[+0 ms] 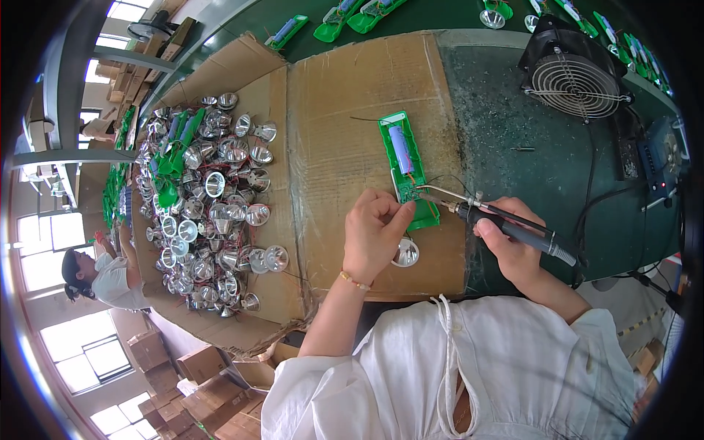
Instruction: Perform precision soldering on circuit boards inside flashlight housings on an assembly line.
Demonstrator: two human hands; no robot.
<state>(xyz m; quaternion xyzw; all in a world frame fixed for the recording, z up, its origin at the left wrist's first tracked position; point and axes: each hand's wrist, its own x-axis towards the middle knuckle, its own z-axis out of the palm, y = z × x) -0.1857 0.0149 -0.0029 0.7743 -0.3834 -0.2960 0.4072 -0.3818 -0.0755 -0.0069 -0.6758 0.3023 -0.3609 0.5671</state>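
An open green plastic housing (419, 158) lies on the cardboard in front of me, with a purple battery cell (400, 149), thin wires and a small circuit board (408, 192) inside. My left hand (376, 229) is closed in a pinch at the board's lower left edge; what lies between its fingertips is hidden. My right hand (511, 238) grips a black soldering iron (522, 232) with a thin metal solder guide tube along it. Its tip points left and reaches the wire end of the board. Just below the housing, partly behind my left hand, sits a shiny reflector cup (406, 253).
A cardboard box (282, 172) full of reflector cups (220, 213) and a few green housings (174, 147) stands at left. At the back right is a black fan (576, 84), near a blue powered unit (658, 161) with cables. More green housings (374, 13) line the far edge.
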